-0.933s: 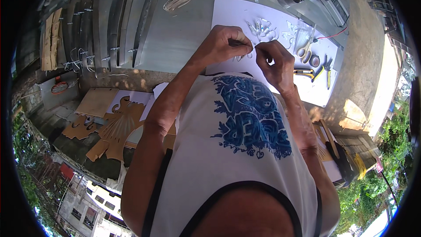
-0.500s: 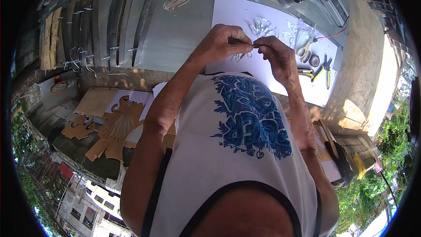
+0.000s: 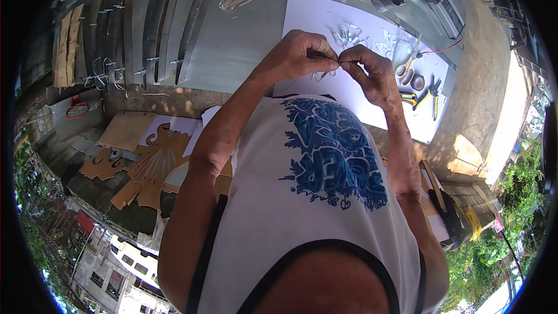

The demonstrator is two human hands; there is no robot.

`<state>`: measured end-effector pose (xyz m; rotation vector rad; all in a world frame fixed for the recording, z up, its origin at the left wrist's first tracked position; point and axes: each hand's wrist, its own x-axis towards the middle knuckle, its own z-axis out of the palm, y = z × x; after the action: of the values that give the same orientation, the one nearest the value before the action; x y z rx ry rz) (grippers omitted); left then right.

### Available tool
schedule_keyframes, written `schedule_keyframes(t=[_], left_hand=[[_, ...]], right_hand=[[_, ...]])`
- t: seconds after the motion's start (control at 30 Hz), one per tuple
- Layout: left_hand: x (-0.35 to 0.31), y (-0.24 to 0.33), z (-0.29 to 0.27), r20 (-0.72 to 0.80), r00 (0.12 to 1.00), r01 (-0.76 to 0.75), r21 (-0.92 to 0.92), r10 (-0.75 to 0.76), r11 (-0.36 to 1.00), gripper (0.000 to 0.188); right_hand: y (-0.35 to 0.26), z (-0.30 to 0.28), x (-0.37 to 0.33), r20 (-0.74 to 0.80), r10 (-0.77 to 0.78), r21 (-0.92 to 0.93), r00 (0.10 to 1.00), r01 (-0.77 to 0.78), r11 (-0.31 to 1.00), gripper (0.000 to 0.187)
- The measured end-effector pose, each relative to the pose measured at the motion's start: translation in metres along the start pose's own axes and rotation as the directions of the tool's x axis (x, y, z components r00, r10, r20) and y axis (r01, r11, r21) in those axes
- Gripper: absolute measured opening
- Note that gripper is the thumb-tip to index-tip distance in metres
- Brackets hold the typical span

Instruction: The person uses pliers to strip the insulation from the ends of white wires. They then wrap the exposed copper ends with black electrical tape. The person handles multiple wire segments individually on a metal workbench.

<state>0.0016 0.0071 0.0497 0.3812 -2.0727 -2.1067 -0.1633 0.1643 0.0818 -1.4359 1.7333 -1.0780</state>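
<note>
Having drawn closer together than a moment ago, the left hand (image 3: 299, 55) and right hand (image 3: 369, 72) are now pinching a thin dark wire (image 3: 328, 58) between meeting fingertips, just above the white sheet (image 3: 360, 90), suggesting a join being twisted.

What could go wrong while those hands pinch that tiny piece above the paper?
1. The small part is pinched only at fingertips between left hand and right hand; it might slip and vanish among the clear bits on the white sheet.
2. The pliers lie near the sheet's edge; a right elbow nudge could push them off.
</note>
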Motion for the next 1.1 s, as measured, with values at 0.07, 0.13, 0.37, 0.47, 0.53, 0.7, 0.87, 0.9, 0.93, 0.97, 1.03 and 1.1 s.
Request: schedule_keyframes(t=[0.07,0.13,0.37,0.47,0.53,0.7,0.87,0.9,0.93,0.97,1.03,1.1], left_hand=[[0.000,0.002,0.001,0.005,1.000,0.014,-0.023,-0.013,1.000,0.019],[0.001,0.006,0.001,0.016,0.999,0.040,-0.045,-0.039,0.998,0.014],[-0.002,0.006,0.002,-0.053,0.994,0.091,-0.166,-0.101,0.982,0.016],[-0.003,0.007,0.003,-0.059,0.993,0.093,-0.145,-0.103,0.985,0.016],[-0.004,0.004,0.004,-0.068,0.992,0.095,-0.153,-0.106,0.984,0.017],[-0.004,0.007,0.009,-0.116,0.979,0.144,-0.171,-0.165,0.975,0.018],[-0.001,0.006,0.021,-0.228,0.955,0.143,-0.201,-0.188,0.969,0.019],[-0.001,0.006,0.023,-0.250,0.946,0.155,-0.213,-0.207,0.965,0.019],[-0.001,0.006,0.025,-0.271,0.936,0.167,-0.224,-0.226,0.960,0.019],[-0.002,0.005,0.027,-0.285,0.931,0.153,-0.265,-0.229,0.952,0.019],[-0.004,0.004,0.031,-0.313,0.920,0.123,-0.345,-0.237,0.930,0.019],[-0.003,0.007,0.033,-0.337,0.911,0.112,-0.353,-0.238,0.929,0.018]], right_hand=[[0.001,0.001,-0.001,-0.025,0.009,-0.003,1.000,-0.009,1.000,0.007],[0.006,0.004,-0.003,-0.069,0.017,0.002,0.997,-0.017,1.000,0.007],[-0.005,0.008,-0.004,-0.149,0.012,-0.076,0.989,-0.023,0.997,0.010],[-0.002,0.008,-0.005,-0.142,-0.009,-0.071,0.990,-0.001,0.997,0.011],[-0.004,0.010,-0.005,-0.150,-0.039,-0.119,0.988,0.021,0.993,0.012],[-0.004,0.019,-0.005,-0.239,-0.105,-0.239,0.965,0.047,0.970,0.018],[-0.003,0.036,-0.003,-0.377,-0.204,-0.355,0.904,0.062,0.933,0.021],[-0.004,0.039,-0.003,-0.385,-0.216,-0.368,0.897,0.065,0.927,0.021],[-0.005,0.041,-0.003,-0.392,-0.228,-0.381,0.891,0.068,0.922,0.022],[-0.006,0.042,-0.003,-0.399,-0.242,-0.394,0.885,0.072,0.916,0.023],[-0.006,0.044,-0.004,-0.406,-0.278,-0.406,0.871,0.100,0.908,0.026],[-0.006,0.046,-0.004,-0.412,-0.294,-0.407,0.862,0.115,0.906,0.029]])
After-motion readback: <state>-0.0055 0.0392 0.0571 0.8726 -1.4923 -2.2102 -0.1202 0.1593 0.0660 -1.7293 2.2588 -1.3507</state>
